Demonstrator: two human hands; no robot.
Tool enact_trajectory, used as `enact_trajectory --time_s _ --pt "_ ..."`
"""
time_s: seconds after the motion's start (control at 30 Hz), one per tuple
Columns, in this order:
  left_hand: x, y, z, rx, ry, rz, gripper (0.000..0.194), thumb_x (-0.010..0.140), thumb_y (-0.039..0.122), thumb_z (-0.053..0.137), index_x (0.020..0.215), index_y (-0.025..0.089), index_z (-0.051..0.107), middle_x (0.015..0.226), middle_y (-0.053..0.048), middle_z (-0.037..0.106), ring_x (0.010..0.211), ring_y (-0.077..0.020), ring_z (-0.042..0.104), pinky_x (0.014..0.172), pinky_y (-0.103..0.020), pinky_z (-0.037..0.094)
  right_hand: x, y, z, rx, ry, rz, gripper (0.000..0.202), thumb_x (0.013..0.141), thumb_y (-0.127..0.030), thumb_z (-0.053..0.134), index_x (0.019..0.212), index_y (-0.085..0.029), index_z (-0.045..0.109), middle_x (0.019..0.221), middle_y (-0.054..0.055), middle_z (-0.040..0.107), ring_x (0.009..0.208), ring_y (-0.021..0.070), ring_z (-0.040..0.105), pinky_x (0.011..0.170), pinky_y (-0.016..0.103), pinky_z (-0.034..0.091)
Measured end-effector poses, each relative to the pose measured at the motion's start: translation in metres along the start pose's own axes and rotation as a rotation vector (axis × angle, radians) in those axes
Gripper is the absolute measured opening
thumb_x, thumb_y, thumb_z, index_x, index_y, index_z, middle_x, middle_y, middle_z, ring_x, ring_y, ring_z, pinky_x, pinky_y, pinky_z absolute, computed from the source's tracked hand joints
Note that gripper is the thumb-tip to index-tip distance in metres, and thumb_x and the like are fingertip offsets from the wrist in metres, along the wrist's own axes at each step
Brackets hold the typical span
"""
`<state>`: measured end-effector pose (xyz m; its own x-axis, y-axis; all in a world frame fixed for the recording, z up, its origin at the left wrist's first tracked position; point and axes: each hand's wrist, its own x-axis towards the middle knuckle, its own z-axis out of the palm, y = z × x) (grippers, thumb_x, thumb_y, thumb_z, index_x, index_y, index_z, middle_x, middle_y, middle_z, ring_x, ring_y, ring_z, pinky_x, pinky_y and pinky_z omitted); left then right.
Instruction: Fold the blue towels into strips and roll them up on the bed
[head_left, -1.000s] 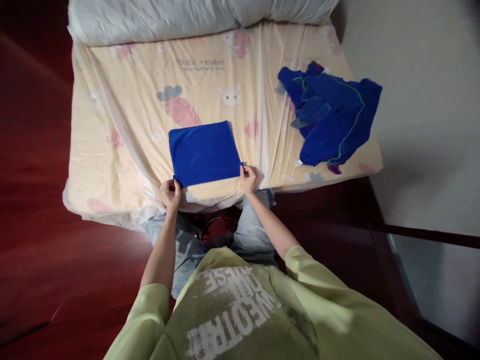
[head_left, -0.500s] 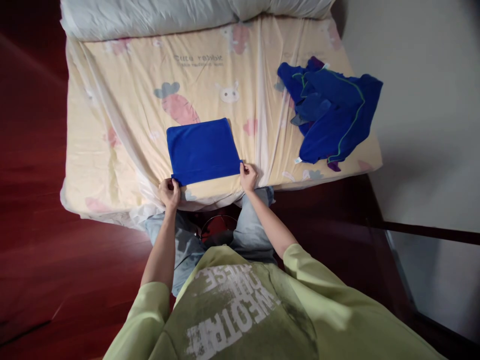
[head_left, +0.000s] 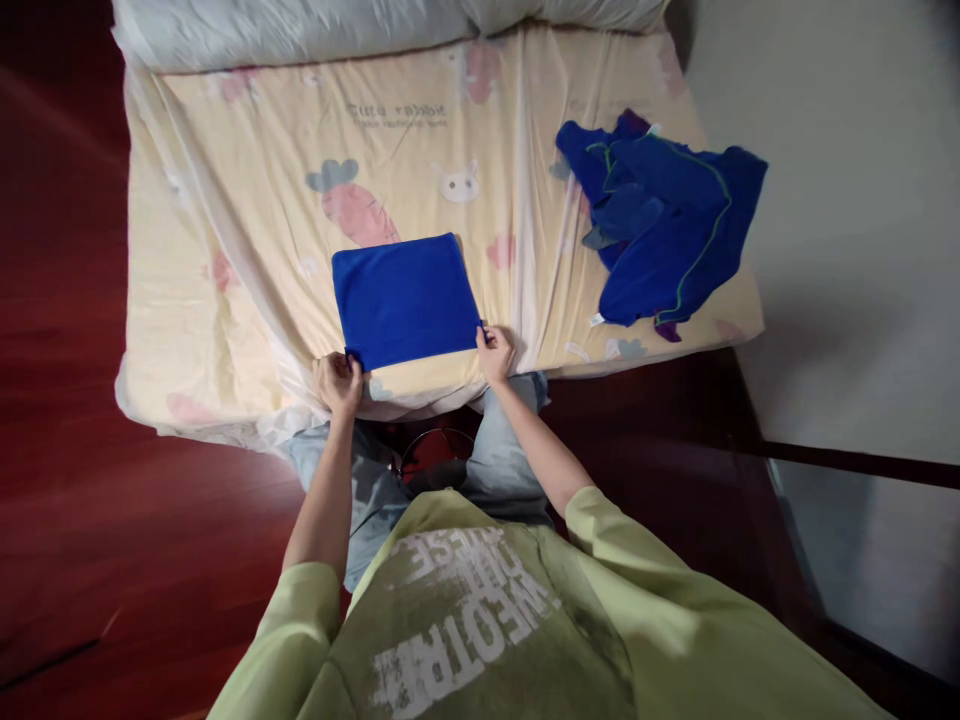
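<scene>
A blue cloth (head_left: pixel 409 300), lying flat as a near-rectangle, rests on the bed close to its front edge. My left hand (head_left: pixel 339 382) pinches the cloth's near left corner between thumb and fingers. At the near right corner, my right hand (head_left: pixel 496 354) grips the fabric the same way. Whether the cloth has several layers cannot be made out. To the right lies a crumpled heap of blue clothing (head_left: pixel 667 225) with green seams, white tags and a bit of purple; neither hand touches it.
The bed sheet (head_left: pixel 247 190) is pale yellow with carrot and rabbit prints and has wrinkles. A rolled white quilt (head_left: pixel 300 35) lies along the far side. A grey-white wall (head_left: pixel 840 230) stands at the right, and dark red flooring (head_left: pixel 67 480) surrounds the bed.
Both hands keep hold of the cloth's near corners and have shifted only very slightly. The cloth and the clothing heap stay essentially in place.
</scene>
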<state>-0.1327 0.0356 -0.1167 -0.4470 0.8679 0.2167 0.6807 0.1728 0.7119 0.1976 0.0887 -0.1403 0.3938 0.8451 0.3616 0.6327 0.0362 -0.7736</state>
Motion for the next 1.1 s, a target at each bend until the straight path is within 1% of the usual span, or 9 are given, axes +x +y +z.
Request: enact_trajectory --time_s 0.07,0.17,0.27,0.43,0.57,0.7,0.87,1.0,1.1 --pt "-0.001 0.0 0.0 -0.007 -0.001 0.041 0.012 0.094 0.034 0.059 0.092 0.022 0.058 0.103 -0.014 0.061 0.11 -0.031 0.055 0.105 -0.049 0.042 0.0 0.0 0.0 0.029 -0.011 -0.014 0.032 0.101 -0.047 0.058 0.093 -0.02 0.07 0.077 0.002 0.065 0.072 0.0158 0.062 0.079 0.032 0.057" --pt "-0.002 -0.002 0.0 -0.032 -0.042 0.155 0.01 0.093 0.027 0.058 0.094 0.022 0.066 0.117 -0.017 0.067 0.118 -0.0325 0.054 0.112 -0.053 0.039 -0.001 -0.001 -0.002 0.089 -0.043 -0.048 0.027 0.103 -0.04 0.057 0.099 -0.019 0.072 0.095 0.008 0.068 0.088 0.0184 0.067 0.087 0.035 0.059" --pt "-0.001 -0.004 0.0 -0.052 -0.091 0.229 0.021 0.096 0.024 0.054 0.102 0.023 0.073 0.118 -0.013 0.074 0.122 -0.0329 0.054 0.112 -0.055 0.038 -0.002 -0.002 -0.005 0.099 -0.064 -0.139 0.026 0.106 -0.032 0.053 0.105 -0.019 0.076 0.113 0.013 0.069 0.108 0.0219 0.069 0.099 0.039 0.059" --pt "0.0 -0.001 -0.004 -0.046 -0.131 0.3 0.028 0.099 0.025 0.053 0.113 0.025 0.077 0.124 -0.008 0.076 0.127 -0.0322 0.056 0.115 -0.056 0.036 -0.001 -0.005 -0.01 0.073 -0.206 -0.212 0.034 0.105 -0.017 0.047 0.115 -0.024 0.079 0.12 0.011 0.075 0.122 0.0235 0.066 0.113 0.047 0.055" --pt "0.001 0.006 -0.012 -0.016 -0.166 0.357 0.029 0.095 0.032 0.061 0.119 0.024 0.075 0.13 -0.008 0.074 0.131 -0.0326 0.055 0.118 -0.055 0.035 0.003 -0.008 -0.013 0.072 -0.243 -0.232 0.04 0.1 -0.013 0.045 0.12 -0.023 0.077 0.124 0.01 0.076 0.123 0.024 0.066 0.111 0.048 0.056" --pt "0.004 0.01 -0.019 -0.017 -0.225 0.415 0.038 0.087 0.038 0.069 0.122 0.023 0.07 0.134 -0.01 0.071 0.135 -0.0348 0.053 0.12 -0.055 0.034 0.005 -0.01 -0.021 0.038 -0.284 -0.281 0.043 0.086 -0.01 0.05 0.121 -0.021 0.074 0.131 0.01 0.074 0.125 0.0266 0.064 0.111 0.048 0.056" --pt "0.007 0.01 -0.019 0.018 -0.263 0.392 0.046 0.079 0.028 0.066 0.125 0.022 0.067 0.137 -0.011 0.069 0.136 -0.0346 0.053 0.12 -0.054 0.035 0.006 -0.011 -0.027 0.033 -0.315 -0.346 0.05 0.069 -0.003 0.053 0.114 -0.02 0.07 0.134 0.01 0.072 0.125 0.0276 0.064 0.109 0.046 0.056" --pt "0.009 0.009 -0.016 -0.011 -0.225 0.326 0.038 0.083 0.023 0.061 0.12 0.022 0.068 0.131 -0.009 0.072 0.132 -0.0315 0.056 0.119 -0.051 0.038 0.005 -0.008 -0.023 0.046 -0.279 -0.325 0.062 0.072 0.0 0.05 0.128 -0.019 0.067 0.134 0.01 0.072 0.127 0.0251 0.064 0.111 0.044 0.056" --pt "0.01 0.007 -0.016 -0.08 -0.21 0.321 0.029 0.089 0.023 0.058 0.115 0.022 0.07 0.125 -0.009 0.074 0.131 -0.0292 0.057 0.119 -0.05 0.039 0.006 -0.005 -0.02 0.04 -0.263 -0.327 0.062 0.077 0.0 0.048 0.133 -0.021 0.067 0.134 0.009 0.072 0.129 0.0242 0.065 0.114 0.047 0.054"
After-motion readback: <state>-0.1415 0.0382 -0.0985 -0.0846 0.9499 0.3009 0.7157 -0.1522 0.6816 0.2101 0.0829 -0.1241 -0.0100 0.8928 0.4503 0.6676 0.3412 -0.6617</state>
